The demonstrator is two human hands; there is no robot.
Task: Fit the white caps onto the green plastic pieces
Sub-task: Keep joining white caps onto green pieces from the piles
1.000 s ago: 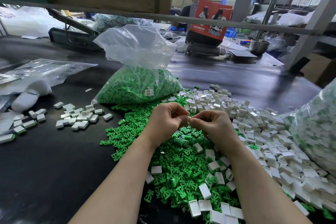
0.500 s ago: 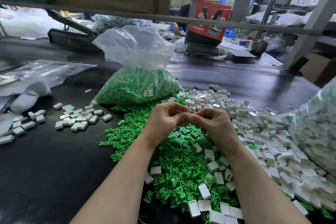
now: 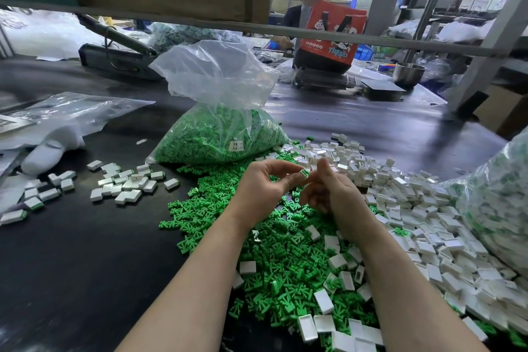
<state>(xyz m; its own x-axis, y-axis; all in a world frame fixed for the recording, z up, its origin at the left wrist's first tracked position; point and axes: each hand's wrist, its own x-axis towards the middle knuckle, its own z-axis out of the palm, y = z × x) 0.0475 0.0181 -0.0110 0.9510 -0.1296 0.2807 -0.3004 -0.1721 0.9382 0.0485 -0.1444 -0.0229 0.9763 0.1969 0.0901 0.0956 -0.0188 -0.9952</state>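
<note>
Capped green piece [image 3: 304,173] in left hand [image 3: 261,191] grip above green pile [image 3: 274,260].

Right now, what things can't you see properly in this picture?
All in the head view:
- Small green-and-white piece: the left hand pinches it; fingers cover most of it, so whether the cap is fully seated is unclear.
- Right hand: palm side turned away; anything inside is hidden.
- Label on the clear bag of green pieces: print too small to read.
- Bag at the right: cut off by the frame edge.
</note>
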